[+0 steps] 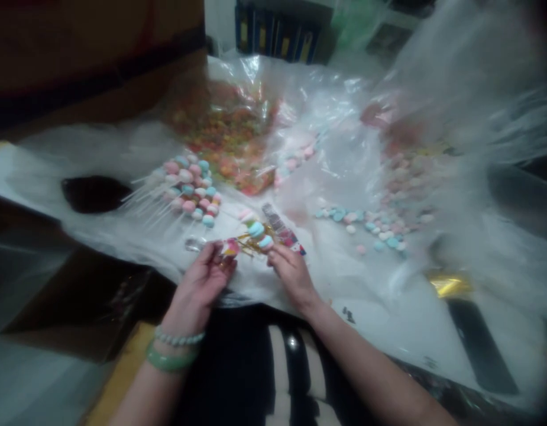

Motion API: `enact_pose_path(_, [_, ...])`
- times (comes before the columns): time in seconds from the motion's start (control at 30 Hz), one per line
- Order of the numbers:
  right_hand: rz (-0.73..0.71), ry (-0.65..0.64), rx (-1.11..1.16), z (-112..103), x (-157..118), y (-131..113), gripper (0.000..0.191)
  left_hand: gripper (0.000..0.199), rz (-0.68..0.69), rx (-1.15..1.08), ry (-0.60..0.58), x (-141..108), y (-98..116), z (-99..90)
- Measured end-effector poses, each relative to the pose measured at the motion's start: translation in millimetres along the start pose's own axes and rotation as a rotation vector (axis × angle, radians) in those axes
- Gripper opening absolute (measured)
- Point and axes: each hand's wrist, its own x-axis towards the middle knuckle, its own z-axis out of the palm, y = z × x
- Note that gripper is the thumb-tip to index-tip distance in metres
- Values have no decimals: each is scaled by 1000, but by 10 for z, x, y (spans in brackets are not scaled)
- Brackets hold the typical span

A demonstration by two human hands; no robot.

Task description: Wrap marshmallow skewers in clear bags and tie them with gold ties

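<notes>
Toward six o'clock on the white worktop (pixel 382 328), my right hand (pixel 291 269) pinches a blue-and-white round candy (pixel 265 241); my left hand (pixel 210 273) curls beside a pink-printed plastic wrapper (pixel 231 247), hold unclear. Step, I judge: close finger work; next calls for light, steady pressure.

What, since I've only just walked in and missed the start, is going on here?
Someone is working over a plastic sheet. The right hand pinches blue-and-white pieces, while the left hand is at a small printed wrapper; blur hides whether it grips it. Pastel balls on sticks lie bunched to the left, loose pastel pieces are scattered to the right, and a heap of orange, red and green bits lies behind.
</notes>
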Motion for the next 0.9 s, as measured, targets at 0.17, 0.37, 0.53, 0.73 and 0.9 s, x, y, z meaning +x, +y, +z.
enact_pose_path(0.17, [-256, 45, -170, -62, -288, 82, 20, 19, 10, -94, -4, 11, 119, -27])
enact_pose_path(0.37, [-480, 124, -374, -12, -354, 137, 22, 25, -53, -85, -45, -72, 146, 5])
enact_pose_path(0.53, [-655, 172, -697, -70, -346, 184, 30, 28, -11, -93, -31, -108, 148, 0])
enact_pose_path(0.73, [-864, 241, -885, -122, -357, 230, 31, 26, 101, -94, -45, -89, 165, 17])
enact_pose_path(0.9, [-983, 257, -906, -126, -356, 223, 26, 23, 254, -26, -23, -75, 166, 25])
